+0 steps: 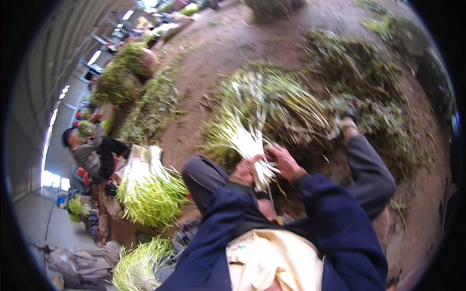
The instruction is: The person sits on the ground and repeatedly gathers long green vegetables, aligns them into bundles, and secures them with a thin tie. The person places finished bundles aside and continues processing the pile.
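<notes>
My left hand (244,169) is closed around a bunch of white-stemmed leafy stalks (242,136), which look like garlic chives or a similar vegetable. The pale stem ends stick out below the fist towards my lap, and the yellow-green leaves fan out away from me. Against the bunch's right side, my right hand (285,162) has its fingers bent at a thin stalk or strip; its fingertips are partly hidden. Just beyond both hands lies a heap of uncleaned long stalks (295,103) on the dirt floor.
Banded bundles of white-stemmed stalks (153,192) stand at my left, and another tied bundle (143,267) lies nearer. Wilted leaf waste (353,65) covers ground at the right. A person in a dark cap (87,152) sits at the left near a larger green heap (118,74).
</notes>
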`<action>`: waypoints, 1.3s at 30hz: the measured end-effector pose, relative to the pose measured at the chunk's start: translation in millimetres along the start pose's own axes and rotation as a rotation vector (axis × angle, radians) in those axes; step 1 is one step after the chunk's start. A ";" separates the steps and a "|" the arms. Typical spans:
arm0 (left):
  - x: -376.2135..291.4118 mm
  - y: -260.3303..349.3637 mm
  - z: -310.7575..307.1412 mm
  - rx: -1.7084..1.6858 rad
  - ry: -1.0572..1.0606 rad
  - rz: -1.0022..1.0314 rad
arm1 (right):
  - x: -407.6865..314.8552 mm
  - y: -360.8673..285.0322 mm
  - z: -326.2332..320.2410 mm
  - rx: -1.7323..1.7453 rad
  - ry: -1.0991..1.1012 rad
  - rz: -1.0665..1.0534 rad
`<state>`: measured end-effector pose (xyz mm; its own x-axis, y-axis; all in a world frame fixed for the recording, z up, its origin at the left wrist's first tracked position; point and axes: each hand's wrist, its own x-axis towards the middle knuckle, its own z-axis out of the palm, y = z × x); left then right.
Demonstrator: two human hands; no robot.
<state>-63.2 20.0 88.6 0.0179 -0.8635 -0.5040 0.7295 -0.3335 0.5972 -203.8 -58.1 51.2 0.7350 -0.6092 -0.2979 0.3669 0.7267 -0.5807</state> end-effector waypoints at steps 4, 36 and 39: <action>1.9 -2.7 -2.6 -0.041 0.051 -0.003 | -1.1 -2.1 1.2 0.141 0.048 -0.037; 1.4 14.1 11.6 -0.187 -0.069 0.141 | -86.1 -85.2 2.9 -1.224 -0.244 -0.235; -1.0 22.3 13.8 -0.208 -0.073 0.160 | -96.2 -86.1 -25.6 -1.631 -0.253 -0.210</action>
<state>-56.4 8.3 111.0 0.1005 -0.9267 -0.3621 0.8461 -0.1119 0.5212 -320.7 -70.2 110.4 0.8807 -0.4651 -0.0895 -0.3572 -0.5282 -0.7703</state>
